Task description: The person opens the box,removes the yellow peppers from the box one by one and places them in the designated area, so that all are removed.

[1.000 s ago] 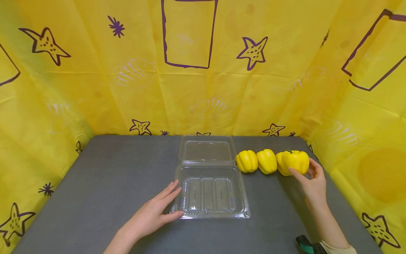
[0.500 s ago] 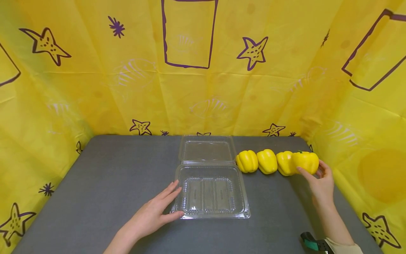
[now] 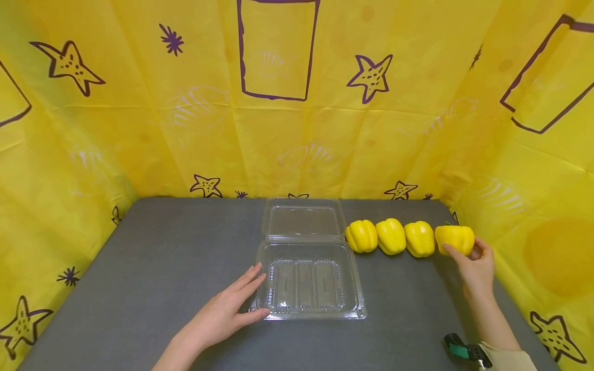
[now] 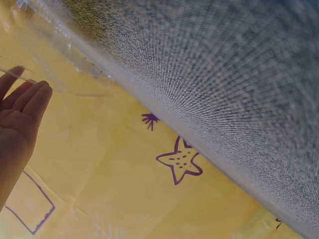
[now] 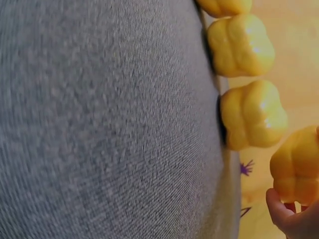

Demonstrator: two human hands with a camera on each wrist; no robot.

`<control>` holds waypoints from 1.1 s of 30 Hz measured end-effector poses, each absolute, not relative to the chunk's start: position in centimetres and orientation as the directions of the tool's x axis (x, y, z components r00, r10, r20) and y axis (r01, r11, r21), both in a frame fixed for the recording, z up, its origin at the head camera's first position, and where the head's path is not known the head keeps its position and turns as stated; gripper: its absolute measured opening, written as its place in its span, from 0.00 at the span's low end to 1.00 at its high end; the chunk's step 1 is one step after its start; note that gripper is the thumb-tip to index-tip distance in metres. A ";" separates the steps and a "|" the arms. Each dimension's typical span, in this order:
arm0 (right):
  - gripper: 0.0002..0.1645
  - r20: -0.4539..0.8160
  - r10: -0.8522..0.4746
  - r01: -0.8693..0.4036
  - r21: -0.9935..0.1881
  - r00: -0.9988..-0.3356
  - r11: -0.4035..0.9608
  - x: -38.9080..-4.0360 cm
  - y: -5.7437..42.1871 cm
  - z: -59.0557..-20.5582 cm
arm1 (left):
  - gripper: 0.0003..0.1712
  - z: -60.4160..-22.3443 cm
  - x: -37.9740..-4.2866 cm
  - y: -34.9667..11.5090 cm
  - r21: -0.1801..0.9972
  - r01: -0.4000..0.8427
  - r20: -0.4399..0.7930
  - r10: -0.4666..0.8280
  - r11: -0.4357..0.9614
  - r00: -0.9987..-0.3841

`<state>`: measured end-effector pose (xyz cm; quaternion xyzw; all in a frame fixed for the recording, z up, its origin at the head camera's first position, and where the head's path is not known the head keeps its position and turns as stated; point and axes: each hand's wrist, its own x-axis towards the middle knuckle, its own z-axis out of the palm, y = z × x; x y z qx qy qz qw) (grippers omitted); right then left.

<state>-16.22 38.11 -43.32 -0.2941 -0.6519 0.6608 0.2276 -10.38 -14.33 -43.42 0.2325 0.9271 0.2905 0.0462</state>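
Observation:
My right hand (image 3: 478, 265) grips a yellow bell pepper (image 3: 457, 239), stem upward, at the right end of a row. In the right wrist view this bell pepper (image 5: 296, 167) appears at the lower right, with a gap between it and its neighbour. The other three yellow bell peppers stand to its left: one nearest (image 3: 419, 239), one in the middle (image 3: 391, 237) and one beside the lid (image 3: 361, 236). My left hand (image 3: 227, 309) rests with extended fingers at the left edge of a clear plastic clamshell container (image 3: 303, 314), whose lid (image 3: 303, 219) lies folded back.
A grey cloth-covered table (image 3: 153, 278) spreads beneath everything. Yellow curtains (image 3: 297, 129) with drawn starfish and fish rise behind and at both sides. A black and green strap (image 3: 459, 350) is on my right wrist.
My right hand has moved rightward with the bell pepper and slightly down, away from overlapping its neighbour. A gap now shows between the two. My left hand and the container stay put.

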 end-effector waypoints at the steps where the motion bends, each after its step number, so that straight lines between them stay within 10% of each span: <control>1: 0.41 -0.096 0.684 0.084 -0.995 -0.724 -0.051 -16.3 38.2 -43.4 | 0.47 -43.4 -10.4 -14.3 0.560 0.404 0.049 0.458 0.723 -0.888; 33: 0.55 -0.117 0.649 0.333 -0.917 -0.752 0.221 -17.9 40.0 -45.3 | 0.47 -43.6 -10.5 -14.4 0.567 0.399 0.041 0.459 0.721 -0.888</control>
